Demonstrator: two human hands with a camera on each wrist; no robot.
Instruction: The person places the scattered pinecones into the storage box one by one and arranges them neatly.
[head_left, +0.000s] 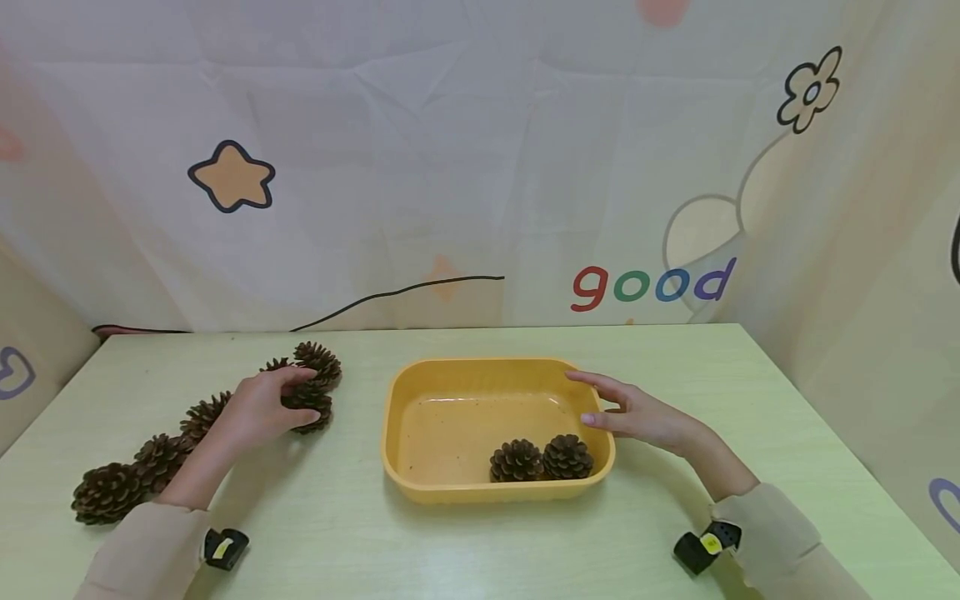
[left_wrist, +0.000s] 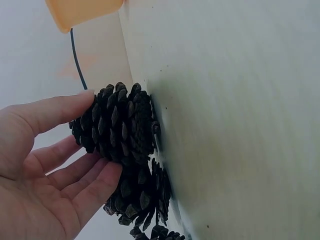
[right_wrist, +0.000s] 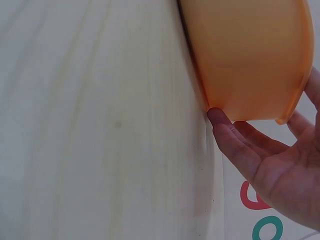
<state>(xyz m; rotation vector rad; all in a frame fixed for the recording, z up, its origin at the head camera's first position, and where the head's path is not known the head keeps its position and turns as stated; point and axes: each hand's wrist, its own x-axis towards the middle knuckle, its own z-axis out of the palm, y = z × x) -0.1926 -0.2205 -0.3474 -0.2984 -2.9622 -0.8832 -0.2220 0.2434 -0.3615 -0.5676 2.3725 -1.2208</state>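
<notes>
On the left of the table, my left hand [head_left: 257,408] grips a dark brown pine cone [left_wrist: 114,122] between thumb and fingers. That pine cone appears to touch the tabletop. Another pine cone [head_left: 318,360] stands just behind it, and more lie in a slanting row toward the near left. A yellow rectangular plastic basin [head_left: 442,492] sits in the middle, with two pine cones [head_left: 542,460] inside at its near right corner. My right hand [head_left: 647,417] holds the basin's right end, thumb over the rim and fingers against the outer wall [right_wrist: 245,60].
The row of pine cones [head_left: 108,493] reaches to the table's left side. A pale wood-look table [head_left: 480,554] carries everything. Behind it hangs a printed cloth [head_left: 465,167] with a star, a flower and the word "good". Both wrists wear black straps.
</notes>
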